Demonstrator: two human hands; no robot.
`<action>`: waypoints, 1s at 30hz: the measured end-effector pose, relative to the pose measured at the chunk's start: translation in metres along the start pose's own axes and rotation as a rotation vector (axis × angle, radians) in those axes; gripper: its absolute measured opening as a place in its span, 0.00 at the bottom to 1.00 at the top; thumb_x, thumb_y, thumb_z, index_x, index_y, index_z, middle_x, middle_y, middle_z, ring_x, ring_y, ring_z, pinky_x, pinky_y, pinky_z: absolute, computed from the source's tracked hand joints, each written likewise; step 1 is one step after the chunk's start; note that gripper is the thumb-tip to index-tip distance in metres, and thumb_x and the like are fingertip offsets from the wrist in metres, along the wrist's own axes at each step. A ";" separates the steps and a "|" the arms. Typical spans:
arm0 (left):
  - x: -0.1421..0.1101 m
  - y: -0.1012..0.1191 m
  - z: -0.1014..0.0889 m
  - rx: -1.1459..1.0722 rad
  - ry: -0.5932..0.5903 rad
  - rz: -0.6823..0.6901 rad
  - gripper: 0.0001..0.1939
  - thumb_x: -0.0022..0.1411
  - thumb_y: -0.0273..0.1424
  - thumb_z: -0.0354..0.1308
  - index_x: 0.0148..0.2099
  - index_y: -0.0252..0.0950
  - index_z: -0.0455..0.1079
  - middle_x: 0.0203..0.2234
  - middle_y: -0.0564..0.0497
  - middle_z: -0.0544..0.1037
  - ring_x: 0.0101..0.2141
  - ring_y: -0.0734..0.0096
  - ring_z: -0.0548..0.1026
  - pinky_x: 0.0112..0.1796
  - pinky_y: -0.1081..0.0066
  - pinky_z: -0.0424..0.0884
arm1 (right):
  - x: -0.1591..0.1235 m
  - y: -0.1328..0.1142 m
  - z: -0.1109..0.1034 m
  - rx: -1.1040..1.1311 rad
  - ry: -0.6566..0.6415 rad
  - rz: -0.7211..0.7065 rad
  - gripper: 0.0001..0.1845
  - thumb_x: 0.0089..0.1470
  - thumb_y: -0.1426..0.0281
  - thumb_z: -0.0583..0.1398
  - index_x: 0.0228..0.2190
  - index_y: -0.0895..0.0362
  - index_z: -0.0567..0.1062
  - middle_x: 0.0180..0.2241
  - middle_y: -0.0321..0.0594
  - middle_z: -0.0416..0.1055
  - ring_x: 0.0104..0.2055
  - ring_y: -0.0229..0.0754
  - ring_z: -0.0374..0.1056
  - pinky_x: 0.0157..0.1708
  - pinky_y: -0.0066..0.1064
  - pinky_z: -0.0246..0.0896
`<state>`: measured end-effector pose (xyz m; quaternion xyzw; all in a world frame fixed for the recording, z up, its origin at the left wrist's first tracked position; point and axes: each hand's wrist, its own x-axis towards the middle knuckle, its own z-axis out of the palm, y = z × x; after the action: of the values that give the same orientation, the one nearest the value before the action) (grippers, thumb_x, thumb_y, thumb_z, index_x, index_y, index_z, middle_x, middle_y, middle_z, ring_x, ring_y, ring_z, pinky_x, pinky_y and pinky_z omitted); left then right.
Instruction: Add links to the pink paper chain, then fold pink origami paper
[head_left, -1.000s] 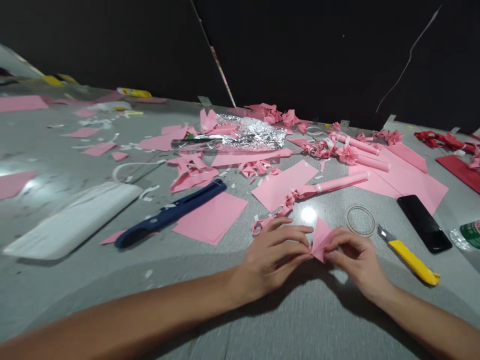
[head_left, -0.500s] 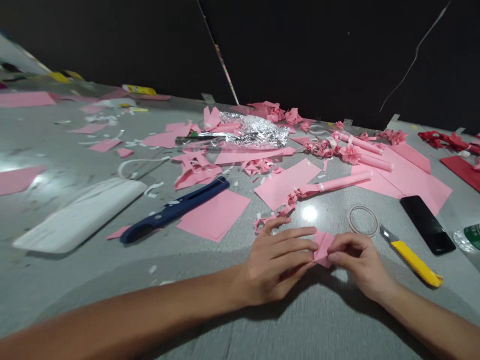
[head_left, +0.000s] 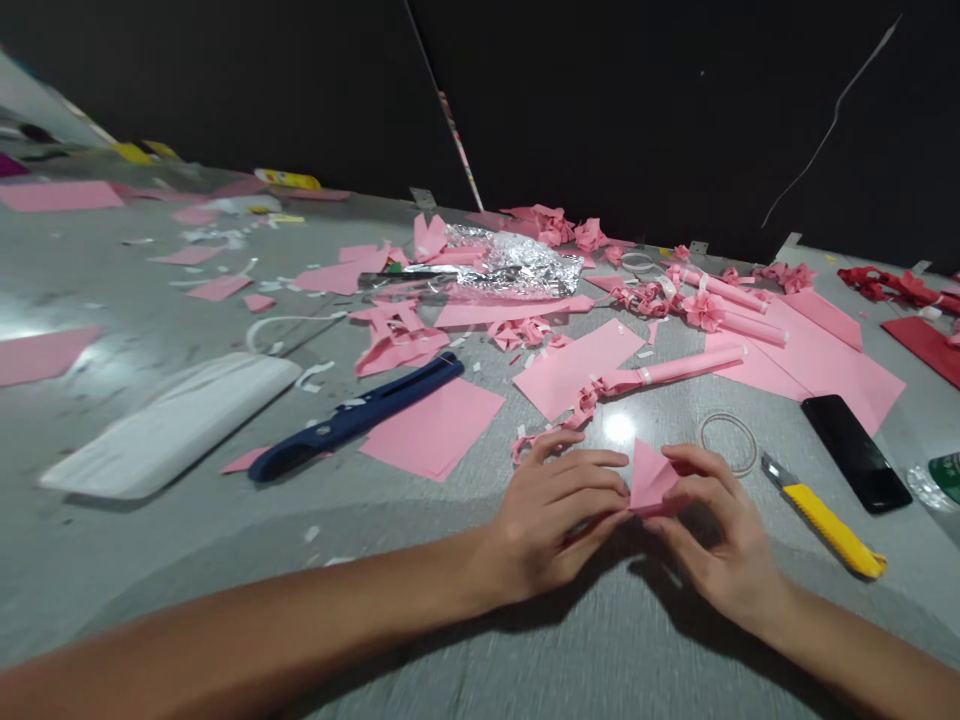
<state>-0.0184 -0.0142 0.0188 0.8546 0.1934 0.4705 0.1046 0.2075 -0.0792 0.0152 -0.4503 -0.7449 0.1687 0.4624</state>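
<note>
A small folded piece of pink paper [head_left: 648, 480] is held between my two hands, just above the grey table. My left hand [head_left: 559, 512] pinches its left edge between thumb and fingers, the other fingers lying nearly straight. On the right side, my right hand [head_left: 716, 525] grips the paper with curved fingers and thumb, and a flap stands up in a point. Behind my right hand lies a ring of clear tape [head_left: 729, 443]. A yellow box cutter [head_left: 832, 528] with its blade out rests to the right. Beyond my left hand is a curled pink paper chain on a rolled tube [head_left: 660, 374].
A dark blue stapler-like tool [head_left: 356, 415] and a white glue gun-like object [head_left: 176, 425] lie left. Pink sheets [head_left: 435, 430], crumpled foil [head_left: 517, 262] and scraps cover the back. A black phone [head_left: 855, 453] and red paper [head_left: 926, 345] are at right. A dark panel [head_left: 600, 110] stands behind.
The pink paper has turned from lying flatter to a raised, pointed fold. My right hand has shifted its grip, its fingers spreading slightly and its thumb moving lower. My left hand stays nearly in place.
</note>
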 end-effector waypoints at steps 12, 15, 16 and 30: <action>-0.003 -0.002 0.002 -0.006 0.029 0.010 0.03 0.73 0.27 0.61 0.43 0.38 0.75 0.38 0.50 0.84 0.45 0.64 0.82 0.52 0.60 0.70 | 0.001 0.000 0.002 -0.155 -0.036 -0.270 0.15 0.64 0.78 0.64 0.51 0.56 0.76 0.53 0.51 0.77 0.57 0.53 0.72 0.57 0.52 0.69; -0.003 -0.002 0.003 0.002 0.038 0.024 0.03 0.73 0.28 0.61 0.43 0.39 0.75 0.39 0.49 0.83 0.45 0.63 0.81 0.50 0.61 0.72 | 0.000 0.002 0.004 -0.141 -0.042 -0.257 0.15 0.64 0.78 0.65 0.51 0.55 0.76 0.51 0.49 0.80 0.55 0.51 0.76 0.59 0.52 0.68; -0.003 -0.002 0.003 0.004 0.041 0.028 0.03 0.73 0.28 0.61 0.43 0.39 0.75 0.40 0.49 0.83 0.45 0.63 0.81 0.50 0.61 0.72 | 0.000 0.002 0.004 -0.139 -0.040 -0.255 0.16 0.64 0.78 0.65 0.52 0.55 0.76 0.50 0.48 0.80 0.54 0.50 0.76 0.60 0.51 0.67; -0.006 -0.005 0.002 -0.005 -0.027 0.061 0.05 0.75 0.26 0.58 0.46 0.40 0.75 0.40 0.49 0.86 0.45 0.64 0.82 0.50 0.62 0.72 | 0.003 -0.001 0.006 0.022 -0.059 -0.223 0.25 0.64 0.82 0.61 0.58 0.48 0.75 0.46 0.44 0.81 0.47 0.49 0.77 0.48 0.47 0.74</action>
<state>-0.0204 -0.0124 0.0112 0.8660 0.1646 0.4624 0.0950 0.2013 -0.0763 0.0139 -0.3543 -0.8018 0.1378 0.4611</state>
